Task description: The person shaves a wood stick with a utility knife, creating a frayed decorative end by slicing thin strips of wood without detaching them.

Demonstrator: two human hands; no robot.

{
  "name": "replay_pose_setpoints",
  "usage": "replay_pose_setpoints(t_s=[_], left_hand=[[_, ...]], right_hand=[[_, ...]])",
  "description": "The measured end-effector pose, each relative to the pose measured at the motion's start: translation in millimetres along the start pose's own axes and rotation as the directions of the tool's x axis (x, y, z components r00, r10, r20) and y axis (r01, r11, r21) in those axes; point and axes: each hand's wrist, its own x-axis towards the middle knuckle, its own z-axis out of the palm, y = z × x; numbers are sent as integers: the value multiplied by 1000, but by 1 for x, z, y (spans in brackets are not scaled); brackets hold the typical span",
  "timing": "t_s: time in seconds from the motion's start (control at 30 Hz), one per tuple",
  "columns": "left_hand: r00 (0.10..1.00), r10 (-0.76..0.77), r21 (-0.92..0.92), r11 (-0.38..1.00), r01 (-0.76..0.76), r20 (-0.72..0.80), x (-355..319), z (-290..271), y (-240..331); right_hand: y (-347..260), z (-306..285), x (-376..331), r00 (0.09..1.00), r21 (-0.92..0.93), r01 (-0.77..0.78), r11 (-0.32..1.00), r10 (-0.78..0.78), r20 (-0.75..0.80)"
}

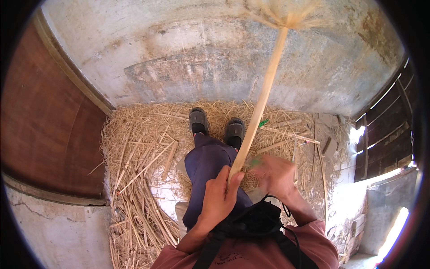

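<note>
My left hand (219,193) is closed round the lower end of a long pale bamboo strip (264,92). The strip slants up and away to the right, in front of the wall. At its far end, thin tan fibres (290,20) fan out, partly blurred. Just right of the strip's lower end is my right hand (277,175), its fingers smeared by motion. A blurred green patch (255,162) shows at its fingers; what it belongs to cannot be made out.
Straw (148,115) covers the floor round my sandalled feet. Long split strips (143,210) lie heaped at left, with more pieces at right. A small green object (263,123) rests near my right foot. A stained wall (192,62) stands ahead, a brown panel (49,116) at left, dark slats (387,130) at right.
</note>
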Motion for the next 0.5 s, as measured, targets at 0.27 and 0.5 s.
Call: replay_pose_setpoints(t_s=[0.27,0.5], left_hand=[[995,-73,-158,985,62,-63,0,-20,-28],[999,-5,-278,960,15,36,10,-7,-10]], right_hand=[[61,-26,11,832,70,-553,830,555,-9],[16,-7,4,978,286,-176,942,135,158]])
